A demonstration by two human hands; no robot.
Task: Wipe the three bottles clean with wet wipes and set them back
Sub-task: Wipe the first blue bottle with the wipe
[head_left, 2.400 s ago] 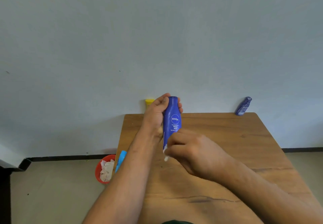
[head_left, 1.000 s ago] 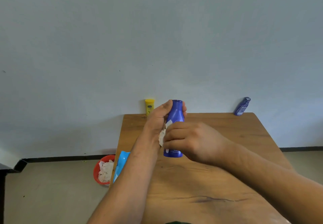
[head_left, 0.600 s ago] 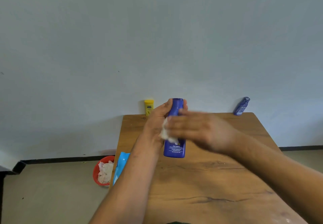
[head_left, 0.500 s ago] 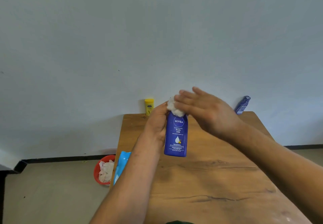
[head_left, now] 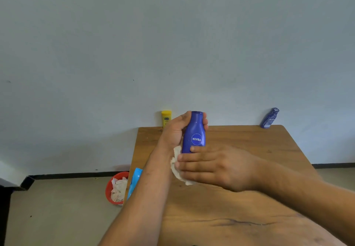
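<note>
My left hand [head_left: 175, 131] grips the neck of a blue Nivea bottle [head_left: 195, 130] and holds it upright above the wooden table [head_left: 249, 146]. My right hand [head_left: 213, 167] wraps over the bottle's lower half and holds a crumpled white wet wipe [head_left: 175, 166] against it, with the fingers pointing left. The bottle's base is hidden behind that hand. A yellow bottle [head_left: 166, 118] stands at the table's far left edge against the wall. A small dark blue bottle [head_left: 269, 118] leans at the far right corner.
A light blue wipe pack [head_left: 135, 182] lies on the table's left edge. On the floor to its left stands a red bowl [head_left: 108, 189] holding several used wipes. A grey wall rises just behind the table.
My right hand has slid the wipe from the bottle's cap down to its lower half. The bottle's label has turned to face me, and my left hand keeps its grip near the top.
</note>
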